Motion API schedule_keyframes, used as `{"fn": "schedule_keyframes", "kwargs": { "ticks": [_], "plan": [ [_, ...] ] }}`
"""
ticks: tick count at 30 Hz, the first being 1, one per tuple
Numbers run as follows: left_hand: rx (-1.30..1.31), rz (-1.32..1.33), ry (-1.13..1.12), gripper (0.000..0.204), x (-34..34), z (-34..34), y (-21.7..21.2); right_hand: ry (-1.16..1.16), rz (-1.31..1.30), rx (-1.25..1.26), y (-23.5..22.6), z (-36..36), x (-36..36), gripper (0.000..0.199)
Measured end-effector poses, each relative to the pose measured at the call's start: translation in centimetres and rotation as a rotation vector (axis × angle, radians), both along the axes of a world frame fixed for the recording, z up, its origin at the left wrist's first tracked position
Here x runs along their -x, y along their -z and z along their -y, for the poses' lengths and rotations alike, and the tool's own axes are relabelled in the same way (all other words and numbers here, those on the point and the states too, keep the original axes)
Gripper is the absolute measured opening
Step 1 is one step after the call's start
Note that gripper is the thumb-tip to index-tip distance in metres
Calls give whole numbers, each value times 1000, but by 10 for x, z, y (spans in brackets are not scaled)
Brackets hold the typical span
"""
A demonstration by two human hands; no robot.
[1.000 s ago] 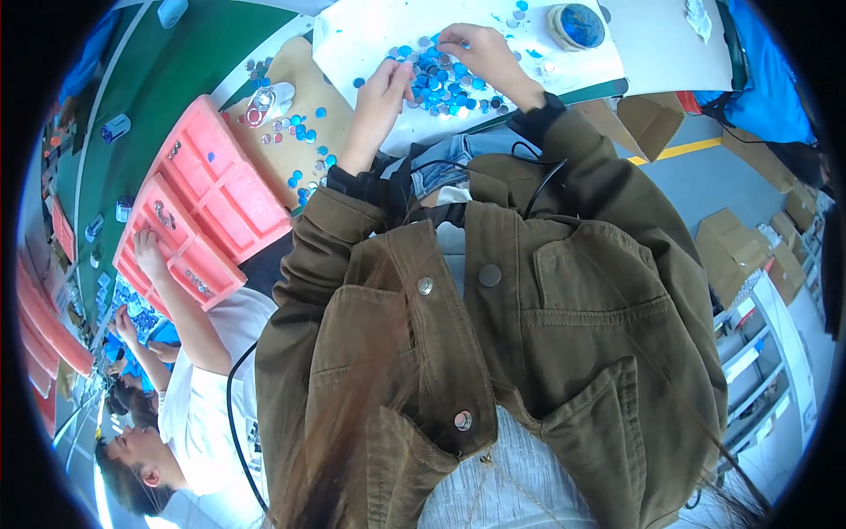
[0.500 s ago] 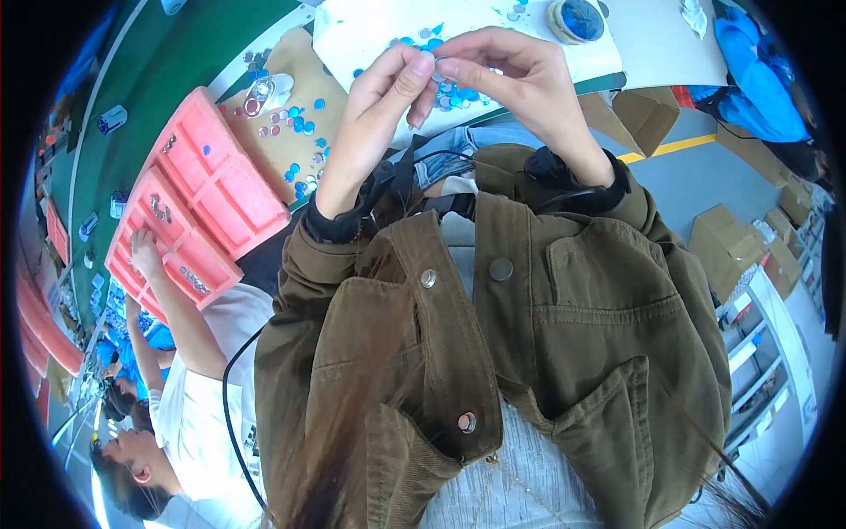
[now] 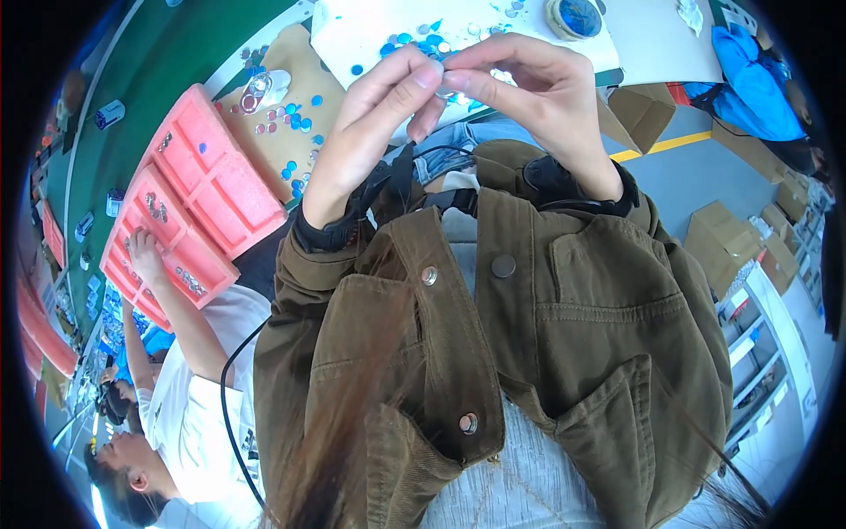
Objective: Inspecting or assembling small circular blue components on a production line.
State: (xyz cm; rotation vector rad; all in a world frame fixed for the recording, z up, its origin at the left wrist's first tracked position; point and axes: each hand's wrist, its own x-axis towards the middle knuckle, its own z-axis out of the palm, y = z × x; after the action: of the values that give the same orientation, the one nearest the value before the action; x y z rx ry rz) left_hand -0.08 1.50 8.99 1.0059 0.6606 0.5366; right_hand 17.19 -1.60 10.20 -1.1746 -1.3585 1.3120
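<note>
Between the fingertips of both my hands is a small shiny round disc (image 3: pixel 447 90), partly hidden by the fingers. My left hand (image 3: pixel 374 115) pinches it from the left, thumb against index finger. From the other side my right hand (image 3: pixel 542 99) pinches the same piece, its other fingers curled loosely. Just beyond and beneath the hands, several loose blue and silver discs (image 3: pixel 432 40) lie scattered on a white sheet (image 3: pixel 348 31). Some of them are covered by my fingers.
Brown paper (image 3: pixel 286 75) at the left carries blue and pinkish discs and a clear plastic piece (image 3: pixel 257 91). Pink divided trays (image 3: pixel 231 198) stand beside it, with a co-worker's hand (image 3: pixel 145 256) in one. A round tub (image 3: pixel 573 19) sits far right; cardboard boxes (image 3: pixel 636 122) are lower right.
Both hands have shifted slightly, the right one a little to the right, still pinching the disc. The co-worker's hand has moved only a little at the pink tray.
</note>
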Motion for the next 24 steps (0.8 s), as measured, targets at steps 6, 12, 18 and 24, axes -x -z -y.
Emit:
{"fn": "schedule_keyframes", "kwargs": {
  "ticks": [6,12,18,24],
  "plan": [
    [58,115,38,28,4,1,1,-16,-41,12,-1,2,2,16],
    [47,77,45,23,6,5,-4,-36,-19,9,-3,4,1,16],
    [-111,-78,11,22,7,8,-14,-48,-12,6,-6,2,2,15],
    [-534,-413,5,22,7,10,-23,-60,-17,6,-7,3,2,15]
  ]
}}
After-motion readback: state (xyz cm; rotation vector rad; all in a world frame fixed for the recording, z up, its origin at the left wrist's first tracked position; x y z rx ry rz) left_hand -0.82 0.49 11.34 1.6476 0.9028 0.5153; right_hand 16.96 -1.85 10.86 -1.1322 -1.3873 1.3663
